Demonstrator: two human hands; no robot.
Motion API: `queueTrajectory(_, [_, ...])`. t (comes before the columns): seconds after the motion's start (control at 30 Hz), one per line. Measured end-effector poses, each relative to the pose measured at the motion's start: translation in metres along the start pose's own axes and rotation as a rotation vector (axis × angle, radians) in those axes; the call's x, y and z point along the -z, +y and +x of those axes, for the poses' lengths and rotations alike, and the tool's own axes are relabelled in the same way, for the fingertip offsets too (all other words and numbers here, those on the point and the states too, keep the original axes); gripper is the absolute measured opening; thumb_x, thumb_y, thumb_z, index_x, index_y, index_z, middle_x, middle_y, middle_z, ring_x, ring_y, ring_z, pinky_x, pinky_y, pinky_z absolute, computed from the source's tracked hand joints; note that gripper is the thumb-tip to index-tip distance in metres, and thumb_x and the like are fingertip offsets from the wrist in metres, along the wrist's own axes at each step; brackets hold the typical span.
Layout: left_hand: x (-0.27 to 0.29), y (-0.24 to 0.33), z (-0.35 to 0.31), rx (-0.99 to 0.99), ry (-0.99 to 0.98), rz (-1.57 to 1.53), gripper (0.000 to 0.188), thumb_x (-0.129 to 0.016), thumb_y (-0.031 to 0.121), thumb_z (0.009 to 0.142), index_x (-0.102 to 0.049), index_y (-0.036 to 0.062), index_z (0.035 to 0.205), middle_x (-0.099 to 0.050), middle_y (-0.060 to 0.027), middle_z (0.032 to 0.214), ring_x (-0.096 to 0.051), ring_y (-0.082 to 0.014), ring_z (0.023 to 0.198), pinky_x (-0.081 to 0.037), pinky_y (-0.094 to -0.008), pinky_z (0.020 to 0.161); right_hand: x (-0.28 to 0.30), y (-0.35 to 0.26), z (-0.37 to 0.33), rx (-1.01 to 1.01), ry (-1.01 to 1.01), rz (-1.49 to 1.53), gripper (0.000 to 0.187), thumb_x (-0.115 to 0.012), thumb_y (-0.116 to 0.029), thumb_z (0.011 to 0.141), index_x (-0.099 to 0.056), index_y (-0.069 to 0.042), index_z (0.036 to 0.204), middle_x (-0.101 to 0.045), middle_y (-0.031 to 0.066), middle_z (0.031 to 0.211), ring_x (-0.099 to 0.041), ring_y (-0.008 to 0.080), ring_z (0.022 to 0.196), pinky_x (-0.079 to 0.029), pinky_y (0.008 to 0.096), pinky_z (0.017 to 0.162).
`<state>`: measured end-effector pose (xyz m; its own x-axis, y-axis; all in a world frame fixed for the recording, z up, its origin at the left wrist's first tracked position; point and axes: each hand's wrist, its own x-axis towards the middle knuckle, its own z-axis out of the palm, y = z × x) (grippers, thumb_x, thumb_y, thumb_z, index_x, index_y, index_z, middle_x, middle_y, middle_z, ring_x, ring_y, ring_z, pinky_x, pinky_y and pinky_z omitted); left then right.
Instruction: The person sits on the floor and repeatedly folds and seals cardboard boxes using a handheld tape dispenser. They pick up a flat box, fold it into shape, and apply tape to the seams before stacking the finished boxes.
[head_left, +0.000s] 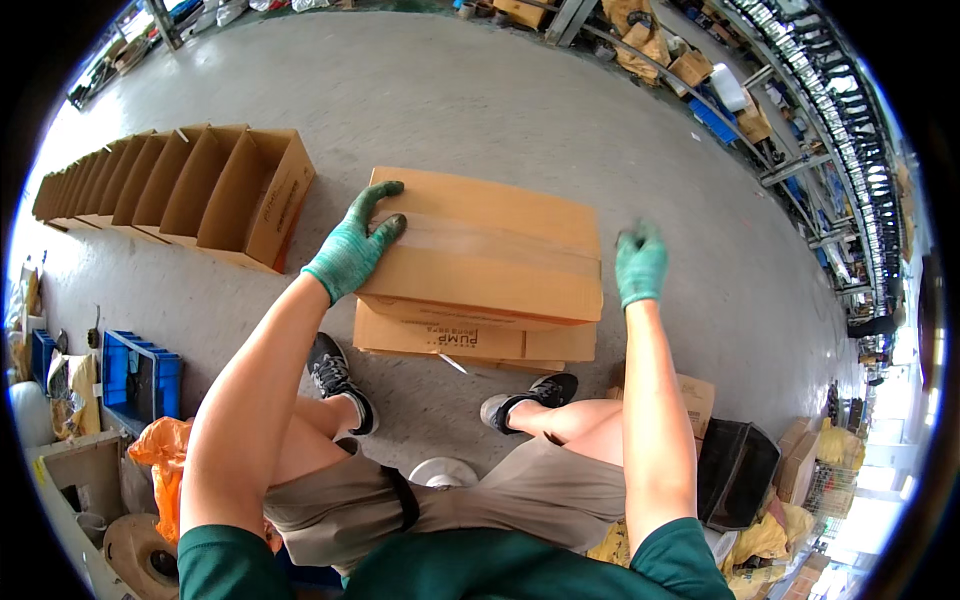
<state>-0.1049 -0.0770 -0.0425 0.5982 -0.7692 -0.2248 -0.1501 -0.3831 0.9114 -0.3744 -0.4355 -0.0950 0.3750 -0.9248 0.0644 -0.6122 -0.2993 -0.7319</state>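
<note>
A closed cardboard box, with clear tape along its top seam, lies in front of me on flattened cardboard. My left hand, in a green glove with dark fingertips, grips the box's left end. Its thumb and a finger rest on the top, and its other fingers are hidden. Just off the box's right end, apart from it, hovers my right hand in a matching glove. Motion smears its fingers, so whether they are closed or hold anything is unclear.
A row of open-topped cardboard boxes stands on the floor at the left. Nearer are a blue crate and an orange bag. A black container is at lower right. Metal racking runs along the right.
</note>
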Motion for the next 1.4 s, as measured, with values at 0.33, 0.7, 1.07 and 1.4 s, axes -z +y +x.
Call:
queueTrajectory(0.33, [-0.004,-0.005,0.006,-0.109,0.089,0.069,0.057,-0.051,0.025,0.105,-0.029,0.0175,0.157,-0.043,-0.0182,0.152,-0.042,-0.029,0.14,-0.031,-0.0374,0.117,-0.139,-0.203,-0.113,0.766,-0.176,-0.396,0.055,-0.047,-0.042,0.101,-0.049,-0.008,0.143,-0.044,0.0196,0.15,-0.037,0.0427,0.141,-0.024,0.0571,0.12])
queueTrajectory(0.7, [-0.018,-0.006,0.003,0.376,0.154,-0.361,0.063,-0.039,0.054,0.105,-0.047,0.008,0.147,-0.055,-0.0146,0.142,-0.052,-0.0237,0.127,-0.038,-0.0365,0.11,-0.026,-0.077,-0.036,0.166,-0.279,0.009,0.076,-0.034,-0.061,0.102,-0.029,-0.009,0.156,-0.03,0.0198,0.16,-0.025,0.0355,0.15,-0.025,0.0418,0.122])
queueTrajectory(1.07, [0.073,-0.009,-0.004,-0.162,0.111,-1.177,0.074,-0.037,0.072,0.098,-0.063,0.0049,0.115,-0.067,-0.0112,0.114,-0.06,-0.0245,0.107,-0.045,-0.0401,0.1,0.043,-0.128,-0.065,0.229,-0.501,1.194,0.065,-0.056,-0.041,0.099,-0.037,-0.01,0.153,-0.038,0.0123,0.157,-0.043,0.0217,0.139,-0.035,0.0411,0.116])
queueTrajectory(1.4, [0.082,0.012,-0.021,0.318,0.072,-0.551,0.061,-0.059,0.056,0.095,-0.059,0.0061,0.129,-0.065,-0.0114,0.117,-0.063,-0.0253,0.103,-0.056,-0.0464,0.086,0.022,-0.112,-0.064,0.549,-0.462,0.305,0.069,-0.052,0.01,0.09,-0.035,-0.009,0.155,-0.047,0.0097,0.152,-0.045,0.0214,0.139,-0.036,0.0366,0.116])
